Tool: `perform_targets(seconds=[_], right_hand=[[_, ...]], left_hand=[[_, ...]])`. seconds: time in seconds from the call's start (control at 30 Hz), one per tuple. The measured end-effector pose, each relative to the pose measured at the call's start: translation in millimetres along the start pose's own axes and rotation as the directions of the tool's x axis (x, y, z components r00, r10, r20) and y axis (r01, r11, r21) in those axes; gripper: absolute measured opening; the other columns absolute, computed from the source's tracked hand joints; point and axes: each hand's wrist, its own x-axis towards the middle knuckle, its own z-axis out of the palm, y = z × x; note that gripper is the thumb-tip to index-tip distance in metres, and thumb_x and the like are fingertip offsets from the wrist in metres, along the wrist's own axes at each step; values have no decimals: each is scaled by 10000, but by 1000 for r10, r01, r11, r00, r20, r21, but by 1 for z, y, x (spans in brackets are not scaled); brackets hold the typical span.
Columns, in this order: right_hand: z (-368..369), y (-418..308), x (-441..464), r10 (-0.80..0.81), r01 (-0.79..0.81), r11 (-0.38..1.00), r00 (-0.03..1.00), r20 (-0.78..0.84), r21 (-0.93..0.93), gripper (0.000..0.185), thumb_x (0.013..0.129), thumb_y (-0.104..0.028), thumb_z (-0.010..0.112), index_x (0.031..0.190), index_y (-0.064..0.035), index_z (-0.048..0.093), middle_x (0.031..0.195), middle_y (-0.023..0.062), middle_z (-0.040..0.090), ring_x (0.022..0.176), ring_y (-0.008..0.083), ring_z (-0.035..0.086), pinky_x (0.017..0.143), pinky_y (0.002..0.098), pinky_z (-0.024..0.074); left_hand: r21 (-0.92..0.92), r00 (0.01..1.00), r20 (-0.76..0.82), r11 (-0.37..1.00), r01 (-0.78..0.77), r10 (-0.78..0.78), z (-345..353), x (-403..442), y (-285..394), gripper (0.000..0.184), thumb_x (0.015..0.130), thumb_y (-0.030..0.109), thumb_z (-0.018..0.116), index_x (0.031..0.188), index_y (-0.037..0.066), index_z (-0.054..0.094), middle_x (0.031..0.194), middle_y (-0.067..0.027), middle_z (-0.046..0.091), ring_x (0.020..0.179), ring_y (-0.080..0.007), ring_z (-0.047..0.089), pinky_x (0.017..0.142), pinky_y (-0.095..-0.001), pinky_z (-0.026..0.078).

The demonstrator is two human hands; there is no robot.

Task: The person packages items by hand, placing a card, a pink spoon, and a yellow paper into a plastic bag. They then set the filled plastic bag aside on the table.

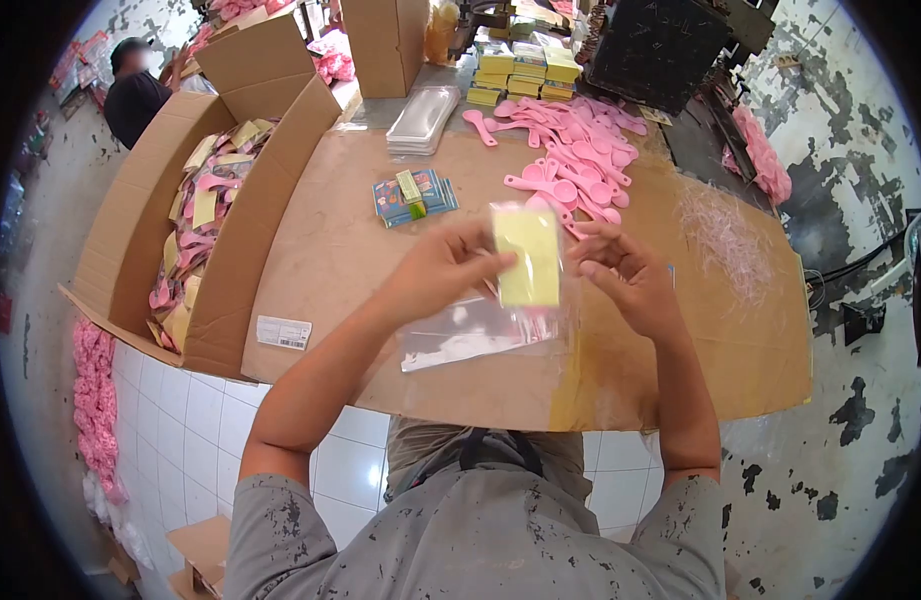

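Observation:
My left hand [442, 268] pinches a clear plastic bag with a yellow card [528, 256] inside, held up over the table. Close to the bag's right edge is my right hand [625, 275], its fingers curled and spread with nothing clearly between them. Under the hands lie clear plastic bags [450, 345] on the cardboard tabletop. Beyond them is a pile of pink spoons [580, 165]. A banded bundle of blue cards [415, 197] rests behind my left hand, and a stack of clear packets [423, 120] sits farther back.
An open carton [225, 290] on the left holds bagged pink items with yellow cards. Stacks of yellow cards [525, 70] and a black machine [655, 50] stand at the back. Plastic shreds [725, 240] lie right, a label [283, 332] left. Another person [135, 95] is far left.

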Motion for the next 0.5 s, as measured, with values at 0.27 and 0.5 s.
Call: perform_targets(seconds=[0.27, 0.5], right_hand=[[-75, -5, -22, -39, -151, 810, 950, -310, -566, 379, 954, -130, 704, 1318, -35, 662, 1126, 101, 734, 1060, 226, 684, 951, 368, 515], [-109, 33, -42, 38, -188, 599, 977, -208, -778, 315, 907, -121, 748, 1200, -11, 706, 1163, 143, 658, 1128, 313, 629, 1010, 404, 473]], left_hand=[[-53, 509, -772, 758, -650, 382, -63, 5, 30, 354, 1068, 234, 566, 1359, 37, 606, 1242, -63, 682, 1105, -158, 678, 908, -317, 552], [661, 980, -66, 744, -96, 186, -14, 4, -20, 377, 892, 228, 821, 1224, 77, 727, 1159, -59, 674, 984, -151, 660, 830, -320, 530]])
